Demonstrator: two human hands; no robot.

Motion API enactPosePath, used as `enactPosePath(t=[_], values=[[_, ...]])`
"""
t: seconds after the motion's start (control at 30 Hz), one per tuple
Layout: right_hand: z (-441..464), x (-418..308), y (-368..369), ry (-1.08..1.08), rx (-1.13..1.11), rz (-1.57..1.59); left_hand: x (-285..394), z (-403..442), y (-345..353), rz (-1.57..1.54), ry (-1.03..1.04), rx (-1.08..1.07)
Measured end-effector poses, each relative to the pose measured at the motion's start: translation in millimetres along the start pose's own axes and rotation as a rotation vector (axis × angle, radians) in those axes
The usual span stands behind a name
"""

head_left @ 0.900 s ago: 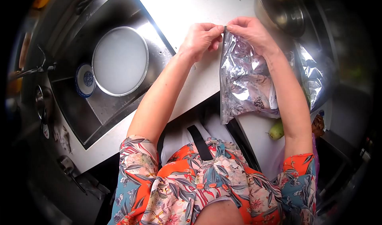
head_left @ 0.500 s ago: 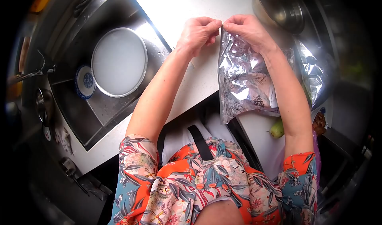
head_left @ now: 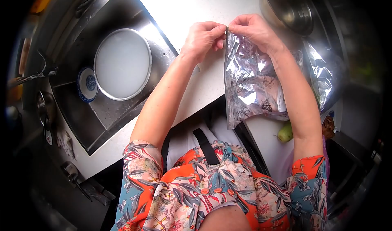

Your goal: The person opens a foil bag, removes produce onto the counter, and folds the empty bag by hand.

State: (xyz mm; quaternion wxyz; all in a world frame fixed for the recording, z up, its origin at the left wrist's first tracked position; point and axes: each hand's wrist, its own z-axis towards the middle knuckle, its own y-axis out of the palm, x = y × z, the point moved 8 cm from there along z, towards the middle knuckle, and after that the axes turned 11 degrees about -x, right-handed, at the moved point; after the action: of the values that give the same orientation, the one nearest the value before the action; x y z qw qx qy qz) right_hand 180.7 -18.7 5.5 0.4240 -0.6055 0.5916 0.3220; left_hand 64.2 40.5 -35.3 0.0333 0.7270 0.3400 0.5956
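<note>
A shiny, see-through zip bag [head_left: 253, 88] with dark printed patterns hangs over the counter's front edge, its zip edge running down its left side. At the far corner of that edge, my left hand [head_left: 206, 37] pinches with thumb and index finger. Right beside it, my right hand [head_left: 251, 30] pinches the same corner from the other side, thumb tips almost touching. My right forearm lies across part of the bag, so its far right portion is hidden. What the bag contains cannot be made out clearly.
To the left is a metal sink [head_left: 122, 124] holding a round basin of cloudy water [head_left: 122, 63] and a blue-and-white bowl [head_left: 87, 84]. A steel bowl [head_left: 286, 10] stands at the back right. Beyond my right arm lie foil-like packaging [head_left: 320, 75] and a green vegetable [head_left: 285, 133].
My left hand has shifted slightly down at the bag's corner, its pinch kept. The bag and my right hand have hardly moved.
</note>
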Motion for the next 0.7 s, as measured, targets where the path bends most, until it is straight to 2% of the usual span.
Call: enactPosePath(t=[0.1, 0.3, 0.6, 0.7], values=[[0.3, -1.9, 1.4, -0.003, 0.0, -0.017, -3.6, 3.3, -3.3, -0.109, 0.018, 0.003], [0.7, -1.5, 0.2, 0.028, 0.022, -0.05, -2.9, 5.8, -4.0, -0.078, 0.033, 0.06], [5.5, 3.4, -2.2, 0.032, 0.059, -0.102, -0.4, 4.5, -3.1, 0.233, 0.039, 0.1], [5.1, 3.7, -1.8, 0.025, 0.074, -0.116, -0.4, 3.8, -2.8, 0.219, 0.056, 0.117]])
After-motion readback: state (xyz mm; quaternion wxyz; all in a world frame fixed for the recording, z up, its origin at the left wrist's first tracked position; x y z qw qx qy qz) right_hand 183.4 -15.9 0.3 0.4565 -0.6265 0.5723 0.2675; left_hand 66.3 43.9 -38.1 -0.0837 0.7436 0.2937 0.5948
